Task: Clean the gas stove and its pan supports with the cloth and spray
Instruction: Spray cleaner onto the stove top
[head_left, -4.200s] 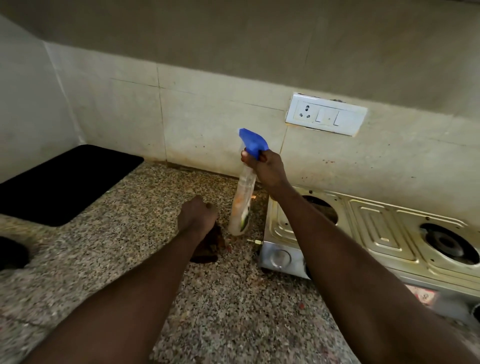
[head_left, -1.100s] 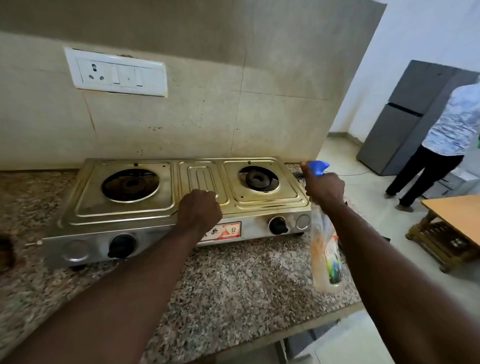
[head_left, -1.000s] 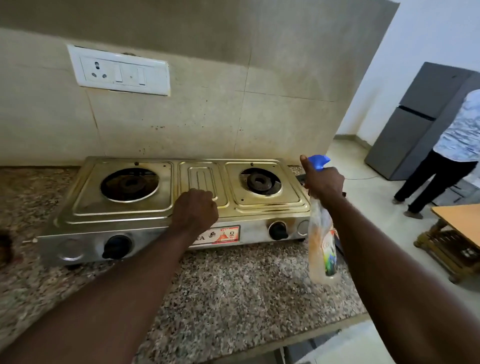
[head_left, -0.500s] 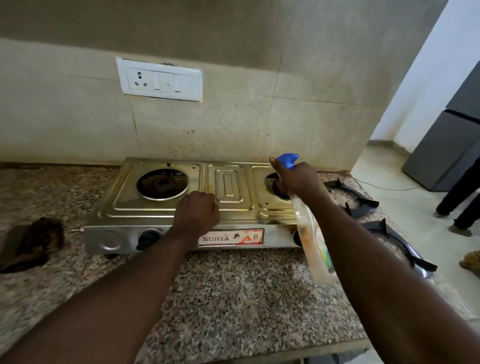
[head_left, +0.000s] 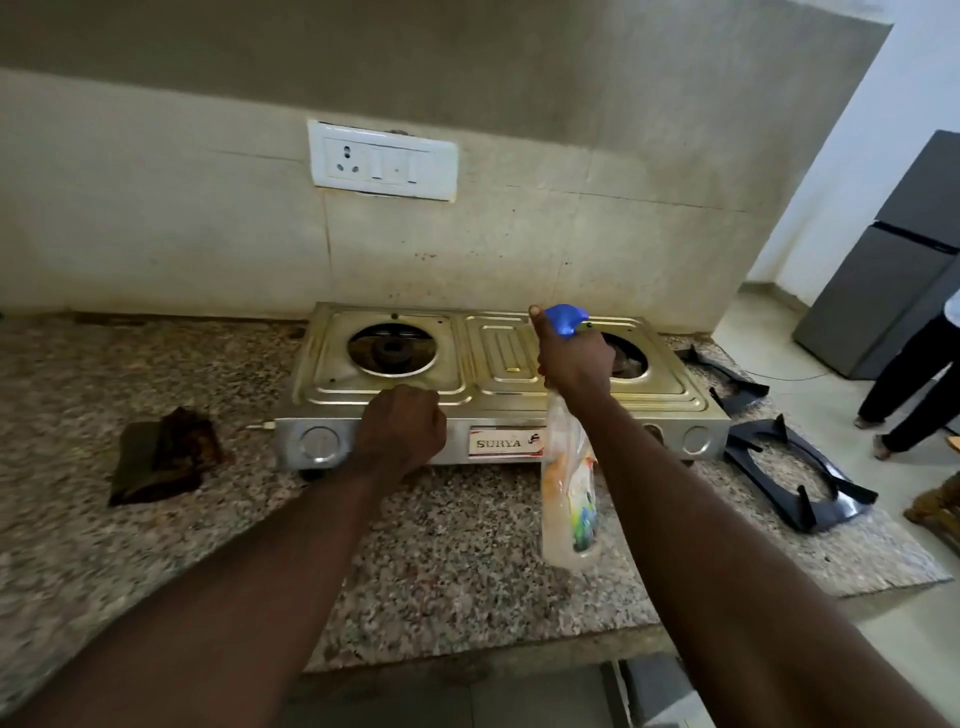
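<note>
Spraying is judged due: the spray bottle (head_left: 569, 488) is clasped by the fingers of the right hand (head_left: 574, 358), the gas stove (head_left: 498, 358) braced by the left hand (head_left: 400, 431) (fingers curled, grip unclear); the nozzle must be aimed, the trigger squeezed.

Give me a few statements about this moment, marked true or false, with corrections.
1. The right hand holds the spray bottle. True.
2. The left hand holds the cloth. False: the cloth lies on the counter, left of the stove.
3. The pan supports sit over the burners. False: both lie on the counter, right of the stove.
4. The spray bottle's trigger is blue. True.
</note>
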